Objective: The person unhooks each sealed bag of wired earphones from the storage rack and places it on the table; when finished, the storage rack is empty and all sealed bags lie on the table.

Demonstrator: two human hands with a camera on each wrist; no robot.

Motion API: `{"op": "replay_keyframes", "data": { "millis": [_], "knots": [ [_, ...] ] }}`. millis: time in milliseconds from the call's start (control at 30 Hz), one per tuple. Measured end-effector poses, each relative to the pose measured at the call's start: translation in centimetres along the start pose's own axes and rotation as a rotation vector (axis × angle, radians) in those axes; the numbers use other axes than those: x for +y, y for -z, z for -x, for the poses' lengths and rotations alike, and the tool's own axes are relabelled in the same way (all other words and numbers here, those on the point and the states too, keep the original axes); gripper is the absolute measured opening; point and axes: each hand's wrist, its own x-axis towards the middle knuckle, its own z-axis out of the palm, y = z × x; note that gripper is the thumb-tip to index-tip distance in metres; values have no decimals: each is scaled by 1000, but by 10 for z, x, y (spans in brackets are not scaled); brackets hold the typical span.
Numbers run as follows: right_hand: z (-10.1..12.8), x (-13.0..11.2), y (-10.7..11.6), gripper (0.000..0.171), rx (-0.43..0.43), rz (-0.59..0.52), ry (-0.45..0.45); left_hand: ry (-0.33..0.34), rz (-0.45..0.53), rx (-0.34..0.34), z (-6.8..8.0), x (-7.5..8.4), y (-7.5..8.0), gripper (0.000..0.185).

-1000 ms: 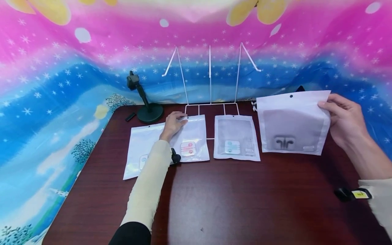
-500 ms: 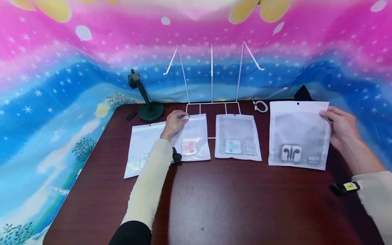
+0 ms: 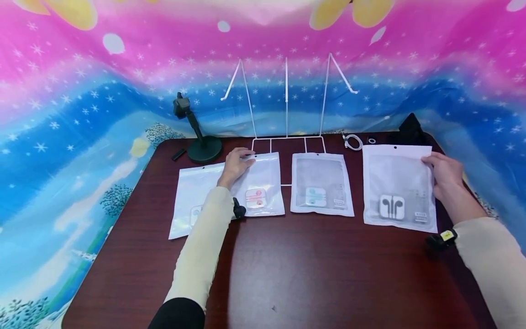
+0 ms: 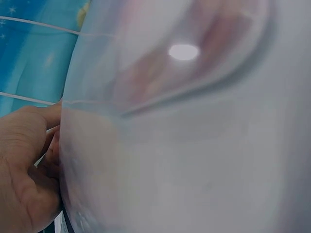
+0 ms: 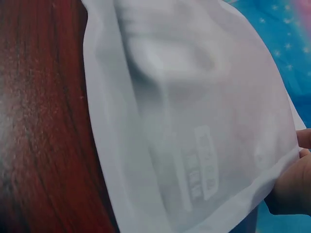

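Observation:
My left hand (image 3: 236,168) pinches the upper left edge of a white zip pouch (image 3: 267,173) with pink earphones (image 3: 255,198) in a clear case. In the left wrist view that pouch (image 4: 194,160) fills most of the picture and hides the fingertips. With my right hand (image 3: 445,172) I grip the upper right edge of another white pouch (image 3: 394,176), which holds dark earphones (image 3: 392,207). Its lower edge lies close over the table at the right. In the right wrist view the thumb and a finger (image 5: 305,138) meet at the pouch's edge.
A pouch with mint earphones (image 3: 321,164) lies between my hands, and another pouch (image 3: 186,183) lies partly under my left arm. Behind them are a white wire rack (image 3: 287,137), a black stand (image 3: 204,150), a coiled white cable (image 3: 353,142) and a dark object (image 3: 411,130) on the brown table (image 3: 320,269).
My right hand has lowered the pouch with dark earphones toward the table at the right, uncovering the white cable and dark object behind it. My left hand keeps its place.

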Motion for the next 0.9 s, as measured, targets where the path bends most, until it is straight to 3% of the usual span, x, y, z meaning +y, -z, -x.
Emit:
{"op": "replay_keyframes", "data": {
  "millis": [200, 500, 700, 900],
  "knots": [
    [-16, 13, -8, 55, 29, 160, -28, 0, -5, 9, 0, 1, 0, 33],
    [-30, 22, -18, 36, 114, 297, 48, 2, 1, 12, -1, -1, -1, 33],
    [-36, 22, -24, 54, 126, 449, 91, 6, -1, 5, -2, 1, 0, 33],
    [-34, 22, -23, 49, 160, 473, 91, 27, -18, -7, -1, 7, -2, 33]
  ]
}}
